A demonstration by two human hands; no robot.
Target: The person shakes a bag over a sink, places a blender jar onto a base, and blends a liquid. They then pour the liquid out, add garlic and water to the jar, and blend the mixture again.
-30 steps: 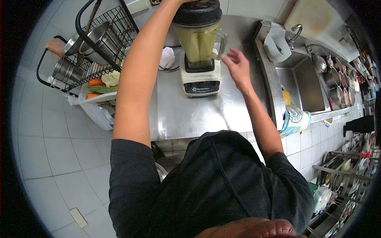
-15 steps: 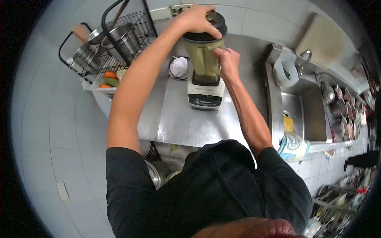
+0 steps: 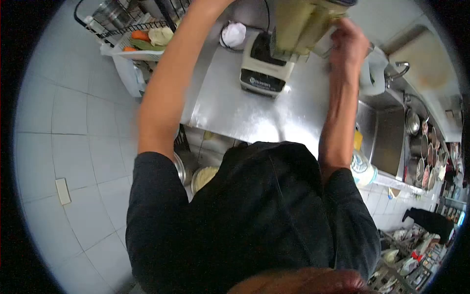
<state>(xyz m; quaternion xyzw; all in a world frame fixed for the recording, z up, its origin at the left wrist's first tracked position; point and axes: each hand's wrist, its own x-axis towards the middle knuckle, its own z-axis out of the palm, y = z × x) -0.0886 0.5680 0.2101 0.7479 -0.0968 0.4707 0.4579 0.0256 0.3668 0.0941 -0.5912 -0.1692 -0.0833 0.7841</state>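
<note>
A blender jug (image 3: 303, 29), see-through with a greenish tint, hangs tilted above and to the right of its white and black motor base (image 3: 267, 66) on the steel counter. My right hand (image 3: 348, 41) is closed around the jug's handle, somewhat blurred. The jug's top is cut off by the upper frame edge. My left hand (image 3: 213, 6) shows only its wrist end at the top edge; its fingers are out of frame. Left of the base lies a crumpled white cloth or bag (image 3: 233, 34).
A wire rack (image 3: 132, 30) with metal pots stands upper left, above a tray with carrots (image 3: 140, 35) and green vegetables. At right are a sink (image 3: 387, 139), a tap (image 3: 401, 68), several containers and a white bag (image 3: 362, 169). A dark-clothed person (image 3: 431, 223) is far right.
The jug has come off its base and moved right with my right hand. My left hand has left the lid area in view and is now mostly out of frame. The view has shifted.
</note>
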